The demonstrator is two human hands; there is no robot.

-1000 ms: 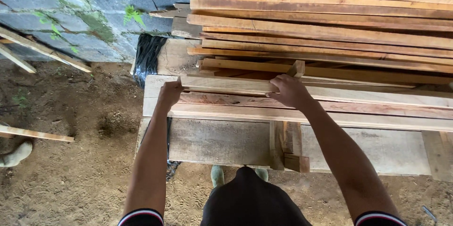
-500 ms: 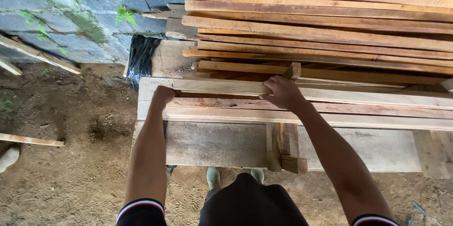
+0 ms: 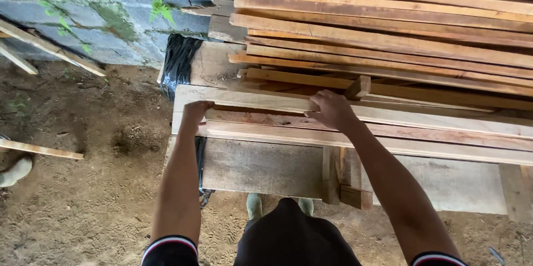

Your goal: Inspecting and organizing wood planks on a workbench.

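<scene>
Wood fills the view: we stand at a desk [image 3: 261, 169] of rough boards that carries a stack of long slats [image 3: 388, 38]. Both our arms stretch forward and down from the bottom edge, elbows nearly straight, 2 dark sleeves with striped cuffs showing. Our left hand [image 3: 195, 111] curls over the left end of the pale plank [image 3: 244, 99] lying across the front of the desk, its grip clenched on that end. Our right hand [image 3: 331, 109] sits knuckles-up further along the same plank, fingers hooked over its far edge, grasping it. Just beyond the right hand 1 short wood block [image 3: 357, 86] stands tilted. Nearer us lie 2 more planks, edge to edge. Black plastic sheet [image 3: 179, 60] hangs at the desk's left corner. On the dirt floor [image 3: 83, 199] we count 3 loose sticks against the stone wall [image 3: 100, 5] and 2 green boots below.
</scene>
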